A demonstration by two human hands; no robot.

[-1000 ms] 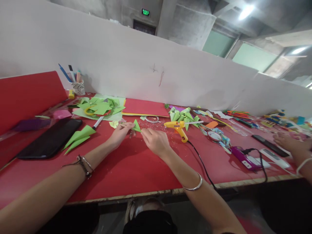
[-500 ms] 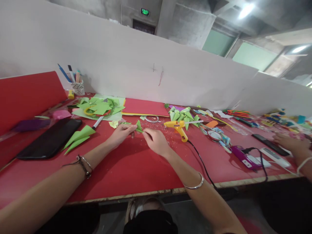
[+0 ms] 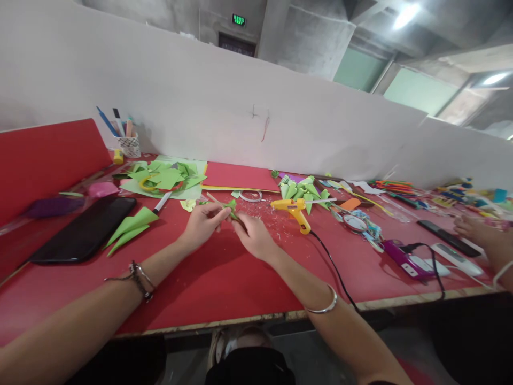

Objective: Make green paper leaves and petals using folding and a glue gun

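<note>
Shifted since half a second ago: green paper [image 3: 231, 207], upright tip now lowered, bunched at mid-frame, partly hidden. Left hand [image 3: 203, 224] pinched on it, thin stick [image 3: 212, 199] jutting up from the grip; right hand [image 3: 257, 238] half-curled, fingertips closed on the same paper. Red table [image 3: 192, 289] beneath; pale wall [image 3: 200, 107] behind, lit exit sign [image 3: 239, 20] at top centre. Green paper pile [image 3: 166, 178] left of centre. Glue gun [image 3: 294, 209] near right hand. Another person's hand [image 3: 481, 231] at right edge.
</note>
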